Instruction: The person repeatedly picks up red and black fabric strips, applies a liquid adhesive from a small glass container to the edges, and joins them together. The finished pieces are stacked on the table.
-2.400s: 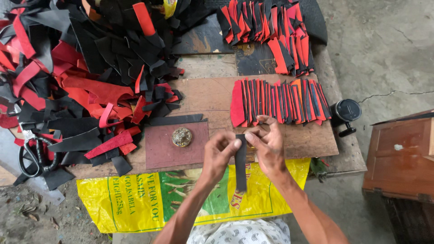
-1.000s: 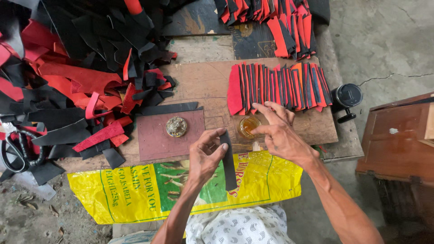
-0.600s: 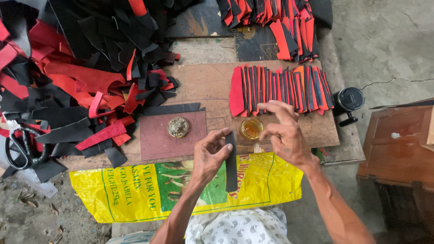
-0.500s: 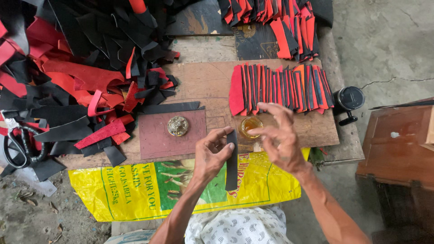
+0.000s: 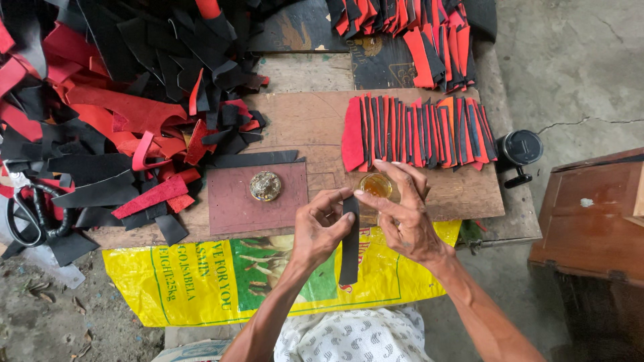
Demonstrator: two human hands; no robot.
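Observation:
My left hand [image 5: 322,231] pinches the top end of a long black leather strip [image 5: 349,248] that hangs down toward me over the yellow sack. My right hand [image 5: 401,214] is just to its right, its forefinger tip touching the strip's top end, fingers spread. Directly behind my right hand sits a small glass cup of amber liquid [image 5: 375,184] on the wooden board [image 5: 308,127]. A row of red and black strips [image 5: 416,131] lies fanned out on the board beyond the cup.
A dark red pad [image 5: 231,201] carries a round brass lid [image 5: 265,186]. A big heap of red and black scraps [image 5: 100,114] fills the left, scissors [image 5: 27,214] at its edge. More strips [image 5: 409,27] lie behind. A black can [image 5: 522,149] and wooden box [image 5: 590,214] stand right.
My right hand came back from over the amber cup to the strip's top end. My left hand has kept hold of the black strip, which shifted slightly right.

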